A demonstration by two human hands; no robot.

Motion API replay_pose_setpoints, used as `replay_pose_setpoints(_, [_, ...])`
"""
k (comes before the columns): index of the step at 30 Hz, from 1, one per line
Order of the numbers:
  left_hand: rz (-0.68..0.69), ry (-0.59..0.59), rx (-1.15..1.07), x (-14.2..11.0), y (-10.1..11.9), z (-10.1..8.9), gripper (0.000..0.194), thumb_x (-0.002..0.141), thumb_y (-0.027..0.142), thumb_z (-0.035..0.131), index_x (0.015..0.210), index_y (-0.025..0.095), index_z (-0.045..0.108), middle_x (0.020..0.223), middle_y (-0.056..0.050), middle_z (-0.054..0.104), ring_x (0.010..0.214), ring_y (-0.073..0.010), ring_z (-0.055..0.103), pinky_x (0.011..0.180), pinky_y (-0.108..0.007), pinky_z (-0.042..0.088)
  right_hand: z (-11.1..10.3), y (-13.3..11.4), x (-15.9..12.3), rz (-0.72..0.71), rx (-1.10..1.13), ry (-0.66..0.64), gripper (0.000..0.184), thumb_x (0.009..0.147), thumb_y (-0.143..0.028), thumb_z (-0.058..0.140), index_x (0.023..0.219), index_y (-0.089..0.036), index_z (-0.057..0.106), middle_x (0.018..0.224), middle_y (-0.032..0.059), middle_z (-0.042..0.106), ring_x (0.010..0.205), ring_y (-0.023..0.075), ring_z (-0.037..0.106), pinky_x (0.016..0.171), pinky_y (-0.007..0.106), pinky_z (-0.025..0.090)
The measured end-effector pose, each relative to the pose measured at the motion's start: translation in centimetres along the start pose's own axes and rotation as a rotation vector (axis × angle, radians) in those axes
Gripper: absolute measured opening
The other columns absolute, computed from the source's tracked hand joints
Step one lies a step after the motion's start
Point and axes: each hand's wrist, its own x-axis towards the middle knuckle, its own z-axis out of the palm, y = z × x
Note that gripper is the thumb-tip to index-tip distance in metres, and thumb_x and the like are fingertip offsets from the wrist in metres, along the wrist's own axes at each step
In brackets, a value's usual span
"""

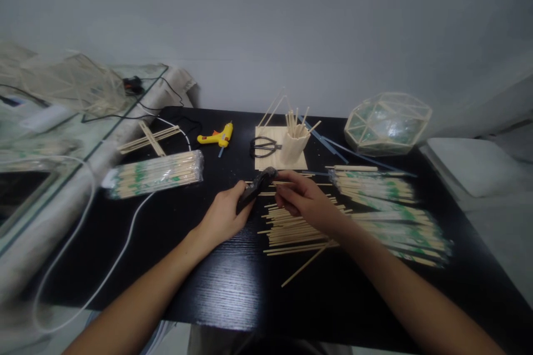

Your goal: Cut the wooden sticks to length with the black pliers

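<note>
My left hand (227, 212) is closed around a black cutting tool (257, 186) whose jaws point up and right. My right hand (303, 198) is closed in a pinch on a thin wooden stick (283, 182) that meets the tool's jaws. Both hands hover over a loose pile of bare wooden sticks (291, 230) on the black table (233, 283). One single stick (306, 265) lies slanted nearer to me.
A wrapped bundle of sticks (156, 173) lies left, more wrapped packs (391, 211) lie right. Farther back are a yellow glue gun (216, 136), black scissors (263, 147) on a wooden board, a stick cup (293, 144) and a faceted stick dome (387, 122). White cable (100, 283) trails left.
</note>
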Motion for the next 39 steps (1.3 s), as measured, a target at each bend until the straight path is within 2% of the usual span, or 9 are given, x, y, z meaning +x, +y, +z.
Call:
replay_pose_setpoints(5, [-0.015, -0.005, -0.039, 0.1, 0.0, 0.0, 0.016, 0.098, 0.032, 0.051, 0.089, 0.020, 0.054, 0.075, 0.002, 0.060, 0.066, -0.0140, 0.057, 0.065, -0.025, 0.041, 0.0, 0.0, 0.0, 0.002, 0.006, 0.003, 0.027, 0.097, -0.040, 0.060, 0.116, -0.022, 0.053, 0.071, -0.0040, 0.064, 0.050, 0.0085, 0.049, 0.046, 0.022, 0.034])
replay_pose_setpoints(10, [-0.043, -0.009, -0.164, 0.2, 0.0, -0.1, 0.027, 0.099, 0.043, 0.052, 0.100, 0.019, 0.064, 0.084, 0.001, 0.066, 0.075, -0.0148, 0.058, 0.073, -0.026, 0.044, 0.0, 0.0, 0.0, -0.037, 0.016, 0.037, 0.026, 0.096, -0.039, 0.061, 0.111, -0.022, 0.047, 0.079, 0.0006, 0.073, 0.065, 0.0139, 0.066, 0.063, 0.029, 0.051])
replay_pose_setpoints(17, [-0.128, 0.028, -0.339, 0.3, -0.5, 0.3, 0.034, 0.095, 0.050, 0.058, 0.096, 0.018, 0.068, 0.074, 0.001, 0.062, 0.067, -0.0134, 0.054, 0.064, -0.024, 0.042, 0.0, -0.2, -0.1, -0.060, -0.037, 0.001, 0.035, 0.099, -0.038, 0.059, 0.128, -0.020, 0.051, 0.088, 0.0049, 0.076, 0.072, 0.0151, 0.069, 0.068, 0.030, 0.051])
replay_pose_setpoints(21, [-0.187, 0.007, -0.467, 0.3, -0.7, 0.4, 0.037, 0.093, 0.053, 0.061, 0.097, 0.017, 0.068, 0.063, 0.004, 0.053, 0.056, -0.0111, 0.045, 0.054, -0.023, 0.036, -0.1, -0.4, 0.0, -0.072, -0.057, 0.022, 0.028, 0.098, -0.038, 0.060, 0.119, -0.021, 0.055, 0.086, 0.0048, 0.077, 0.070, 0.0150, 0.070, 0.064, 0.028, 0.051])
replay_pose_setpoints(25, [-0.225, 0.013, -0.541, 0.5, -0.3, 0.1, 0.040, 0.090, 0.054, 0.064, 0.093, 0.015, 0.069, 0.060, 0.003, 0.051, 0.054, -0.0103, 0.044, 0.052, -0.023, 0.034, -0.5, -0.9, 0.1, -0.053, -0.034, 0.155, 0.026, 0.094, -0.043, 0.064, 0.103, -0.023, 0.050, 0.089, 0.0057, 0.079, 0.069, 0.0164, 0.072, 0.057, 0.027, 0.051])
replay_pose_setpoints(29, [-0.270, 0.021, -0.618, 0.6, -0.1, -0.3, 0.041, 0.087, 0.055, 0.067, 0.089, 0.014, 0.070, 0.058, 0.002, 0.053, 0.054, -0.0105, 0.046, 0.051, -0.023, 0.035, -1.4, -1.2, 0.4, -0.061, 0.004, 0.308, 0.035, 0.090, -0.048, 0.070, 0.092, -0.022, 0.047, 0.093, 0.0072, 0.080, 0.077, 0.0179, 0.075, 0.068, 0.031, 0.059])
replay_pose_setpoints(32, [-0.314, 0.019, -0.802, 0.8, -0.1, -0.5, 0.039, 0.087, 0.052, 0.068, 0.087, 0.013, 0.069, 0.054, 0.003, 0.050, 0.049, -0.0086, 0.042, 0.047, -0.022, 0.031, -2.2, -1.0, 0.7, -0.064, 0.044, 0.383, 0.038, 0.085, -0.048, 0.076, 0.089, -0.021, 0.050, 0.094, 0.0073, 0.079, 0.081, 0.0189, 0.076, 0.073, 0.034, 0.061])
replay_pose_setpoints(35, [-0.328, 0.126, -0.974, 1.1, -0.2, -0.8, 0.027, 0.084, 0.040, 0.074, 0.087, 0.014, 0.066, 0.053, 0.005, 0.049, 0.046, -0.0072, 0.040, 0.045, -0.021, 0.029, -3.2, -0.5, 1.1, -0.054, 0.018, 0.410, 0.039, 0.079, -0.048, 0.082, 0.085, -0.020, 0.054, 0.088, 0.0064, 0.078, 0.080, 0.0195, 0.075, 0.075, 0.035, 0.061])
replay_pose_setpoints(39, [-0.344, 0.335, -1.040, 1.7, -0.4, -1.4, 0.022, 0.075, 0.027, 0.078, 0.088, 0.016, 0.064, 0.057, 0.005, 0.052, 0.046, -0.0068, 0.041, 0.046, -0.020, 0.033, -4.2, 0.0, 1.3, -0.042, -0.267, 0.301, 0.036, 0.074, -0.045, 0.085, 0.078, -0.018, 0.062, 0.074, 0.0036, 0.073, 0.069, 0.0174, 0.069, 0.070, 0.034, 0.057])
